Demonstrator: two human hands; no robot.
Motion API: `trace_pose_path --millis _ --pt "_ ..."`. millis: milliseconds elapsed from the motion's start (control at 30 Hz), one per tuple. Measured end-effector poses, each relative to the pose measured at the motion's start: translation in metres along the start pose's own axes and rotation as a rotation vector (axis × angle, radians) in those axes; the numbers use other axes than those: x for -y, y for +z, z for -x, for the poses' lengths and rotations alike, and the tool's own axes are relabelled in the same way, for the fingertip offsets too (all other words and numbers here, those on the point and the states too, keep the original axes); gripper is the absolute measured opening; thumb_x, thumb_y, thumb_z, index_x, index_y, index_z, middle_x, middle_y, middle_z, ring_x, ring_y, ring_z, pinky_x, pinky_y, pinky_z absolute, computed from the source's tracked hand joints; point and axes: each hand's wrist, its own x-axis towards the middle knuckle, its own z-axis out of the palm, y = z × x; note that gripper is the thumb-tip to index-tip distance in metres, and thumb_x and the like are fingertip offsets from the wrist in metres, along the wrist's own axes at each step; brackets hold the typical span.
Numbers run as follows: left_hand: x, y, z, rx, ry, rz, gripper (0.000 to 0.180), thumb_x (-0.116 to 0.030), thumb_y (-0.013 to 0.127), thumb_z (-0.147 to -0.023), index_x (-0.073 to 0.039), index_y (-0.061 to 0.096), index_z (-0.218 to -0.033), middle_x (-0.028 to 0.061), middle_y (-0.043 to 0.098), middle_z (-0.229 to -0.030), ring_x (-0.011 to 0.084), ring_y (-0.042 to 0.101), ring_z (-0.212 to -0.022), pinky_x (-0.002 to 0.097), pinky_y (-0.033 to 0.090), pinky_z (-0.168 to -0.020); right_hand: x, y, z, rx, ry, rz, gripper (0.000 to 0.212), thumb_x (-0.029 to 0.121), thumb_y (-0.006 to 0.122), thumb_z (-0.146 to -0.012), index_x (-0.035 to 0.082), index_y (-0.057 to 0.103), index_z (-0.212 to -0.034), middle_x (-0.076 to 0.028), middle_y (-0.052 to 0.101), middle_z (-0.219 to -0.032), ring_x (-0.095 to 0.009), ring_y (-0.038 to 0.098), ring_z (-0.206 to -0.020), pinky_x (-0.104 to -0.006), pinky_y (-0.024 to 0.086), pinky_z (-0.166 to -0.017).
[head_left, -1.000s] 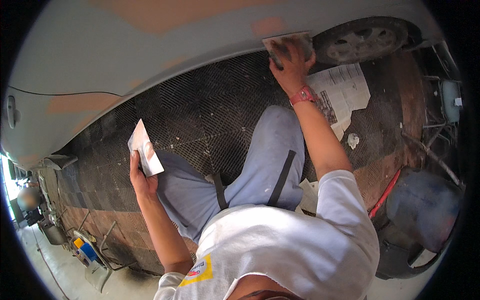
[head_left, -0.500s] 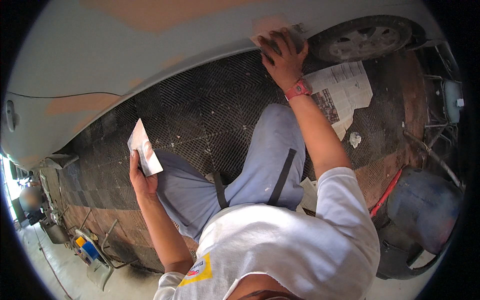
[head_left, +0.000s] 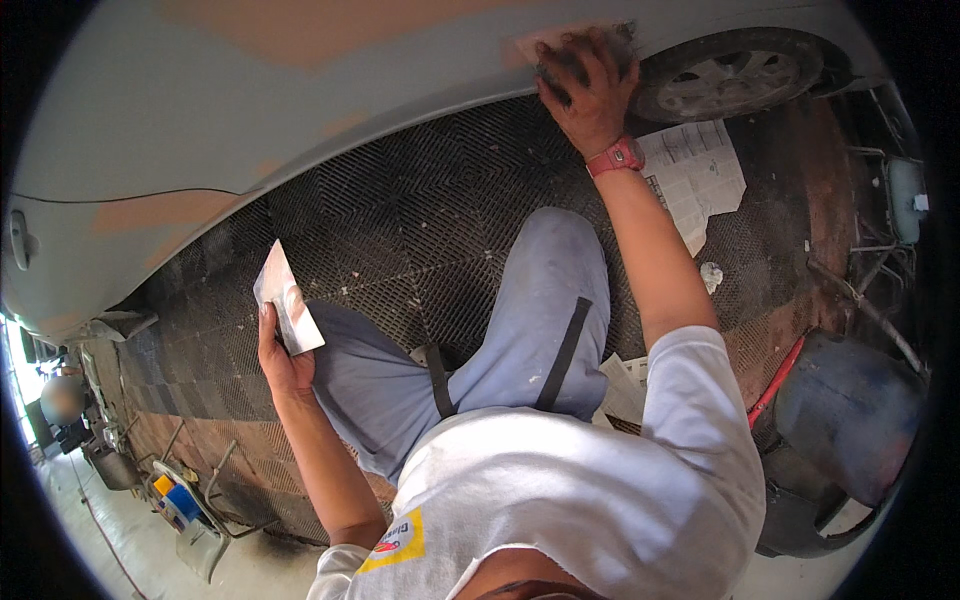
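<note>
My right hand is pressed against the lower side of a grey car body, fingers curled over a dark pad that is mostly hidden beneath them. A pinkish filler patch shows on the panel beside the fingertips, just left of the wheel. Low at the left, my left hand grips a thin, pale, flat board by its lower edge, with the thumb along one side. Its face carries pinkish smears. The board is held up beside my left knee, apart from the car.
Black grid matting covers the floor between my legs and the car. Newspaper lies under the wheel side, near a crumpled scrap. A dark blue rounded container stands at right; a chair is at lower left.
My right hand has slid right along the panel toward the wheel with the pad, uncovering more of the pinkish patch. My left hand and the board are nearly still.
</note>
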Motion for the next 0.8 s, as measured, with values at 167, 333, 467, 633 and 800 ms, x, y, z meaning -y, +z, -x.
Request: trace_pose_path --millis 167,333,467,633,800 --pt "-0.002 0.002 0.002 0.004 -0.004 0.013 0.042 -0.025 0.058 -0.107 0.003 0.055 -0.138 0.0157 0.07 -0.123 0.0238 0.073 -0.107 0.0361 0.064 -0.091 -0.013 0.011 0.029 0.097 -0.03 -0.015 0.053 0.042 0.077 -0.088 0.043 0.063 -0.139 0.006 0.051 -0.144 -0.021 0.04 -0.148 -0.0757 0.021 -0.112" --pt "0.0 0.0 0.001 -0.003 0.009 0.01 0.043 -0.025 0.058 -0.107 0.004 0.053 -0.139 0.0166 0.07 -0.124 0.0242 0.073 -0.109 0.0367 0.064 -0.092 -0.002 -0.008 0.036 0.094 0.047 -0.007 0.055 0.042 0.08 -0.085 0.04 0.065 -0.138 0.004 0.05 -0.147 -0.027 0.039 -0.149 -0.0694 0.024 -0.112" --pt "0.0 0.0 0.004 0.013 0.006 0.023 0.043 -0.024 0.057 -0.107 0.004 0.052 -0.14 0.0166 0.07 -0.124 0.0244 0.073 -0.109 0.0363 0.064 -0.091 0.017 -0.033 -0.003 -0.011 0.083 -0.05 0.056 0.042 0.08 -0.083 0.04 0.066 -0.137 0.003 0.05 -0.145 -0.032 0.035 -0.15 -0.0709 0.025 -0.11" --pt "-0.001 0.003 0.003 0.023 0.007 0.01 0.044 -0.025 0.058 -0.107 0.004 0.052 -0.14 0.0167 0.07 -0.124 0.0245 0.073 -0.108 0.0365 0.064 -0.091 0.043 -0.031 -0.024 0.093 0.095 -0.033 0.054 0.042 0.08 -0.081 0.039 0.067 -0.134 0.003 0.052 -0.144 -0.033 0.034 -0.15 -0.0717 0.027 -0.106" --pt "0.0 0.001 0.002 0.016 -0.001 0.031 0.043 -0.025 0.059 -0.106 0.003 0.054 -0.139 0.0162 0.07 -0.124 0.0245 0.073 -0.108 0.0373 0.064 -0.092 0.033 -0.003 0.019 0.155 0.04 -0.012 0.053 0.042 0.08 -0.083 0.04 0.067 -0.135 0.002 0.053 -0.144 -0.03 0.038 -0.149 -0.0689 0.027 -0.108"
